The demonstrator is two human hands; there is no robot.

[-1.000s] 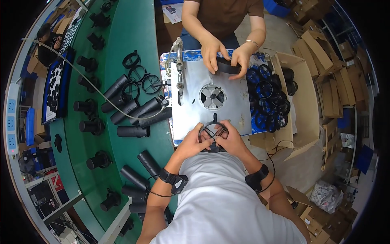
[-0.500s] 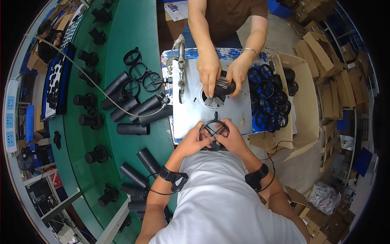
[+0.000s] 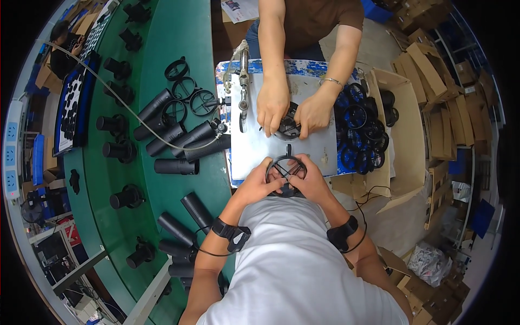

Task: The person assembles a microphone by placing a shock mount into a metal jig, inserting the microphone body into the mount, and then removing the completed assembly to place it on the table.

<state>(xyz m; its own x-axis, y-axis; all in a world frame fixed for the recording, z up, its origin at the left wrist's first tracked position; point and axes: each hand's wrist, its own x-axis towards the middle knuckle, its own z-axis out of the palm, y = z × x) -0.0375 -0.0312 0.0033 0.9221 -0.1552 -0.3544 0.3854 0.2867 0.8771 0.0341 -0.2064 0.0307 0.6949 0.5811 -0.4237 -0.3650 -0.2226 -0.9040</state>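
Between my two hands is a round black plastic ring with inner spokes, held close to my body at the near edge of the metal plate. My left hand grips its left side, thumb toward the middle. My right hand grips the right side, with fingers curled behind the ring. Across from me, a co-worker's hands press a similar black part down onto the round opening in the plate. That opening is mostly covered by the part.
Black rings are heaped on the right of the table beside an open cardboard box. Black tubes and several rings lie on the green bench at left. A metal cylinder with a hose stands at the plate's left.
The co-worker's hands have lowered the black part from a tilted position onto the plate's opening. My hands keep hold of the ring with barely any movement.
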